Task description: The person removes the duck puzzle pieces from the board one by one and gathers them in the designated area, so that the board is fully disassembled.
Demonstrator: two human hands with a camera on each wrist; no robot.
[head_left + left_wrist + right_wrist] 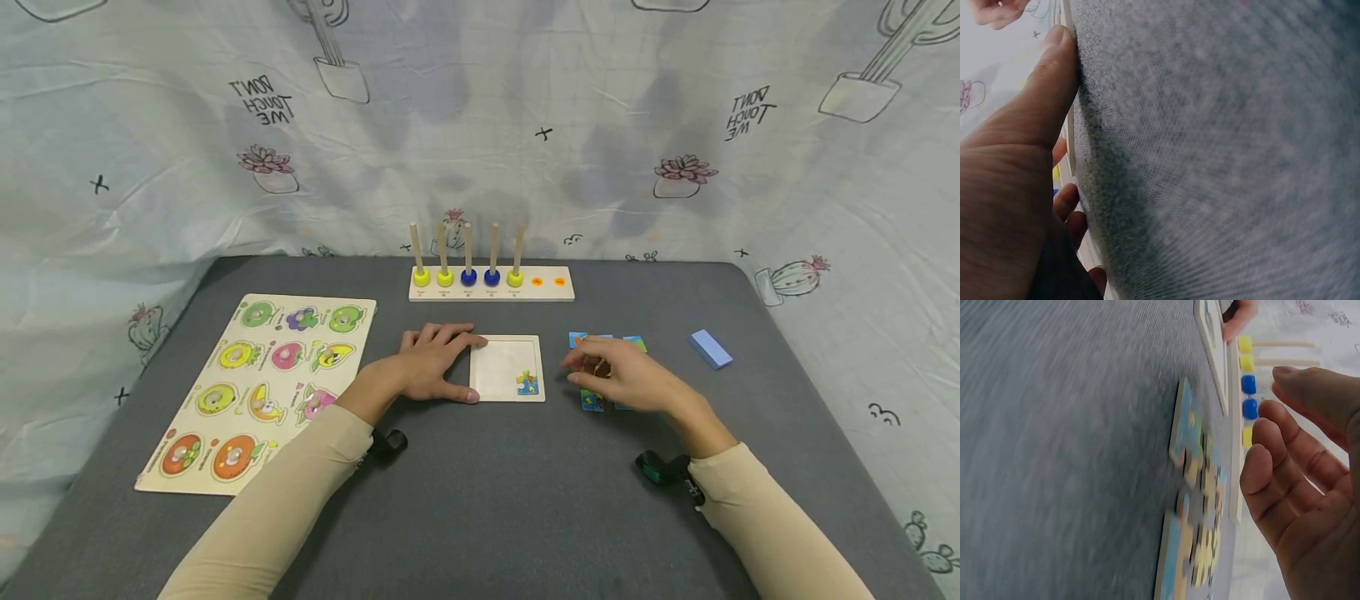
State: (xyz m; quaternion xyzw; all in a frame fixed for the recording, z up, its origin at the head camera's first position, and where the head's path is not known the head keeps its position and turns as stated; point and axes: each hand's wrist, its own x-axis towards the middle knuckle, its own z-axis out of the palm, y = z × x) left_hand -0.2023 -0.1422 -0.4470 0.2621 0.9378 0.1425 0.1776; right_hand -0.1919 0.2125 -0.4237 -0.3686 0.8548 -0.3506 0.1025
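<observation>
A square wooden puzzle tray (495, 367) lies in the middle of the table, with one blue, green and yellow jigsaw piece (528, 383) in its near right corner. My left hand (438, 362) rests spread at the tray's left side, thumb and index finger touching its edge. Over several loose jigsaw pieces (592, 402) to the tray's right hovers my right hand (626, 373), partly hiding them. Its fingers (1257, 469) are loosely bent, and nothing shows between them in the right wrist view. The loose pieces (1179, 425) lie on the table beneath that hand.
Behind the tray stands a wooden peg board (491, 293) with yellow and blue rings on upright pegs. A fruit knob puzzle board (292, 392) lies at the left, partly under my left forearm. To the right is a blue block (710, 348). A patterned cloth (525, 133) hangs behind the table.
</observation>
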